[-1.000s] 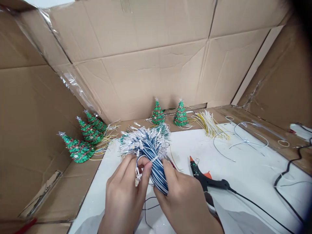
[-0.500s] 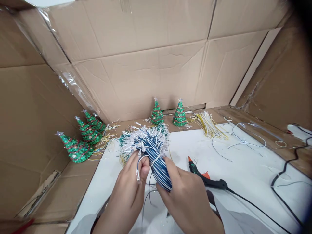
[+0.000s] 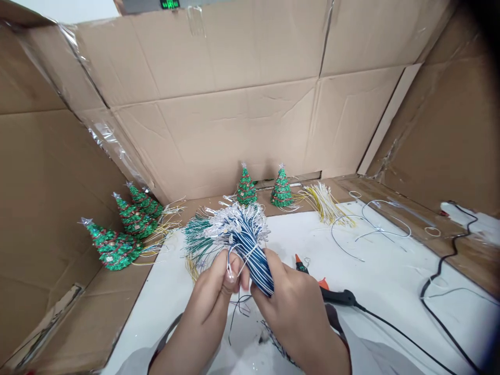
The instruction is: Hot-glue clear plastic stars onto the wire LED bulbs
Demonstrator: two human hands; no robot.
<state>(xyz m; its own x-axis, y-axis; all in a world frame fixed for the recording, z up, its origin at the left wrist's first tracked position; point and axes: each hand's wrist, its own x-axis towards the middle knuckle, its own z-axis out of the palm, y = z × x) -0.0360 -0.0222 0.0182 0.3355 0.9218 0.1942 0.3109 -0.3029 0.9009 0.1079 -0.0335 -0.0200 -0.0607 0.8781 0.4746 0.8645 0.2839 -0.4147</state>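
A thick bundle of blue-and-white wires [image 3: 250, 245] with clear LED bulbs [image 3: 228, 221] at its far end is held up over the table by my right hand [image 3: 295, 307], whose fingers wrap around its lower part. A pale tie [image 3: 252, 253] circles the bundle. My left hand [image 3: 214, 291] is closed beside it, thumb and fingers pinching a single LED wire [image 3: 230, 273] that loops out of the bundle. Behind the bundle lies another bunch of green-and-white wires [image 3: 199, 234], partly hidden.
Green Christmas tree figures [image 3: 115, 250] stand at the left, with two more trees [image 3: 282, 187] at the back. Yellow-and-white wires [image 3: 328, 203] lie at the back right. A glue gun [image 3: 339, 297] rests right of my hand, its black cord trailing forward. Cardboard walls [image 3: 234, 125] surround the white table [image 3: 375, 312].
My left hand has drawn the single LED wire a little away from the bundle, its bulb now at the fingertips. The view has tilted up and shifted slightly right.
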